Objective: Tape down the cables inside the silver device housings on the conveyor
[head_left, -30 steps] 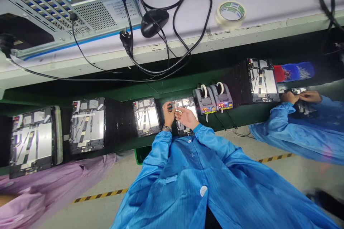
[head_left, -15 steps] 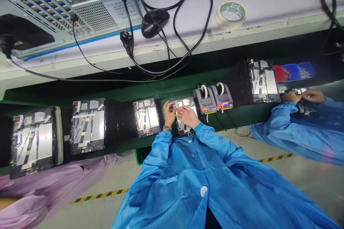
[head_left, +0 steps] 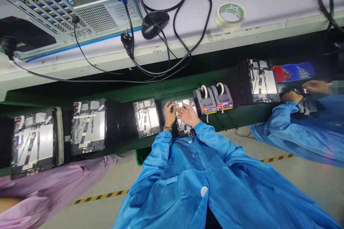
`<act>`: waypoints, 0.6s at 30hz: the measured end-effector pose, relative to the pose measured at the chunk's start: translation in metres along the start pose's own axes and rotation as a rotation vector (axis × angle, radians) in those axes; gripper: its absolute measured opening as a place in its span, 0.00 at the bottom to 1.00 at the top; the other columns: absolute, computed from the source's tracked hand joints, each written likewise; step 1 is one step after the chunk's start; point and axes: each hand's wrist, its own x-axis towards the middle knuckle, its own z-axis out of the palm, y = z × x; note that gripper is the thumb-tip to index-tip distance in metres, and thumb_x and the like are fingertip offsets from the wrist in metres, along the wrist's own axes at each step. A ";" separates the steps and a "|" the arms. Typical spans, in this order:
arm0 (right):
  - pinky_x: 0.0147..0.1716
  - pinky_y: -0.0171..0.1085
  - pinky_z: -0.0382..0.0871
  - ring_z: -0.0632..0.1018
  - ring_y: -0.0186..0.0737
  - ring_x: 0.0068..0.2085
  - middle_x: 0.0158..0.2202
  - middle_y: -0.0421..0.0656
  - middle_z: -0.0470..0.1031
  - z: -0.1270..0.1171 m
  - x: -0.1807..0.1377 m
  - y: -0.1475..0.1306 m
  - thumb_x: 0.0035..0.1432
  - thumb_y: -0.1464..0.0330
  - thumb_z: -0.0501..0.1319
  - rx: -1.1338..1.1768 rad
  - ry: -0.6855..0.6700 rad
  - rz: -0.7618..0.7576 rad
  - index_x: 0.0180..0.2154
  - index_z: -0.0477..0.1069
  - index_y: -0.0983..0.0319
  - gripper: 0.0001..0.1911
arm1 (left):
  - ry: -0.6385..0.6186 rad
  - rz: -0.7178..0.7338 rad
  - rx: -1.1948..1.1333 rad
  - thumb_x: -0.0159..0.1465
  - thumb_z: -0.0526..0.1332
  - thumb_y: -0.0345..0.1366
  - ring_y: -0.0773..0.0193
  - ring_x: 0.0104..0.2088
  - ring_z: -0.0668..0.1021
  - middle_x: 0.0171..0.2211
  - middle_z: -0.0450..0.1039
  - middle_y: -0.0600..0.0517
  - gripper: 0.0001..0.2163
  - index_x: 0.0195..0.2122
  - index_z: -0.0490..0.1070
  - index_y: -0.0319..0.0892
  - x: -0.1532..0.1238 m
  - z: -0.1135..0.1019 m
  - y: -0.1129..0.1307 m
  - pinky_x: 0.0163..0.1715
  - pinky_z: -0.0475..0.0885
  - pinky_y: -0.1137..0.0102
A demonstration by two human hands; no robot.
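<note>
Both my hands rest on an opened tablet with a silver inner plate, lying on the green conveyor straight ahead. My left hand curls its fingers in a pinch at the tablet's upper left corner; what it grips is too small to make out. My right hand lies over the tablet's top with fingers stretched toward the left hand. Two grey tape dispensers stand just right of the tablet.
More opened tablets sit along the conveyor to the left and right. A blue-sleeved co-worker's hands work at the right; a pink sleeve is at the left. The shelf above holds a computer case, mouse, cables and a tape roll.
My right hand has shifted slightly up and left over the tablet's top, fingers spreading. The left hand keeps its pinch at the corner. The co-worker's far hand has moved right.
</note>
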 end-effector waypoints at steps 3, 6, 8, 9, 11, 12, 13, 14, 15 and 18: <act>0.31 0.38 0.73 0.78 0.42 0.32 0.34 0.48 0.79 0.000 0.001 0.000 0.72 0.58 0.52 0.000 0.016 -0.001 0.43 0.71 0.63 0.16 | -0.002 0.000 0.019 0.68 0.62 0.34 0.51 0.68 0.66 0.65 0.60 0.45 0.08 0.47 0.78 0.48 0.000 -0.001 0.001 0.58 0.72 0.56; 0.31 0.38 0.73 0.78 0.42 0.31 0.34 0.48 0.79 -0.001 0.001 0.001 0.71 0.59 0.52 -0.012 0.035 -0.002 0.42 0.71 0.63 0.16 | 0.012 0.020 0.034 0.69 0.63 0.35 0.51 0.67 0.66 0.64 0.60 0.45 0.08 0.46 0.79 0.49 0.000 -0.001 0.003 0.62 0.69 0.55; 0.30 0.39 0.72 0.77 0.42 0.31 0.33 0.47 0.79 -0.001 0.000 0.000 0.71 0.59 0.52 -0.040 0.042 -0.016 0.41 0.70 0.62 0.14 | 0.019 0.030 0.045 0.69 0.63 0.36 0.51 0.67 0.67 0.64 0.60 0.45 0.07 0.46 0.79 0.49 0.001 -0.001 0.004 0.64 0.67 0.54; 0.30 0.39 0.72 0.77 0.42 0.31 0.32 0.47 0.78 -0.001 0.000 0.000 0.71 0.60 0.53 -0.061 0.041 -0.029 0.41 0.70 0.61 0.13 | 0.020 0.034 0.052 0.69 0.64 0.36 0.51 0.67 0.67 0.64 0.61 0.45 0.07 0.46 0.79 0.48 0.001 -0.002 0.004 0.65 0.66 0.54; 0.30 0.40 0.72 0.77 0.43 0.30 0.31 0.46 0.78 -0.001 -0.002 0.000 0.70 0.60 0.54 -0.103 0.037 -0.059 0.40 0.70 0.60 0.12 | 0.023 0.040 0.067 0.69 0.64 0.36 0.50 0.67 0.66 0.64 0.61 0.45 0.07 0.46 0.80 0.48 0.002 -0.002 0.004 0.65 0.65 0.54; 0.30 0.40 0.72 0.76 0.43 0.30 0.30 0.46 0.78 -0.001 -0.002 0.000 0.69 0.60 0.54 -0.121 0.040 -0.070 0.39 0.70 0.60 0.11 | 0.022 0.042 0.075 0.69 0.64 0.36 0.50 0.67 0.66 0.64 0.61 0.45 0.08 0.46 0.80 0.48 0.002 -0.003 0.004 0.65 0.65 0.54; 0.30 0.40 0.72 0.76 0.43 0.30 0.30 0.46 0.77 -0.002 -0.004 0.000 0.69 0.61 0.55 -0.138 0.046 -0.074 0.39 0.70 0.60 0.11 | 0.021 0.043 0.080 0.68 0.64 0.36 0.50 0.68 0.66 0.63 0.61 0.45 0.08 0.46 0.80 0.48 0.002 -0.003 0.003 0.65 0.65 0.53; 0.30 0.39 0.71 0.76 0.42 0.30 0.30 0.46 0.77 -0.003 -0.005 0.001 0.68 0.61 0.55 -0.159 0.058 -0.067 0.39 0.70 0.60 0.10 | 0.021 0.042 0.084 0.68 0.64 0.36 0.50 0.68 0.65 0.63 0.62 0.45 0.08 0.46 0.80 0.49 0.002 -0.003 0.002 0.65 0.64 0.53; 0.29 0.39 0.71 0.76 0.42 0.29 0.30 0.45 0.77 -0.005 -0.006 0.003 0.68 0.62 0.55 -0.191 0.073 -0.054 0.39 0.70 0.60 0.10 | 0.020 0.039 0.084 0.68 0.64 0.36 0.50 0.68 0.65 0.63 0.62 0.45 0.07 0.46 0.80 0.49 0.002 -0.004 0.002 0.66 0.64 0.53; 0.28 0.36 0.68 0.72 0.38 0.26 0.27 0.42 0.76 -0.011 -0.013 0.008 0.64 0.65 0.57 -0.445 0.143 -0.107 0.42 0.73 0.61 0.09 | 0.016 0.029 0.076 0.68 0.65 0.36 0.51 0.67 0.66 0.63 0.62 0.46 0.07 0.45 0.81 0.49 0.003 -0.004 0.000 0.67 0.63 0.53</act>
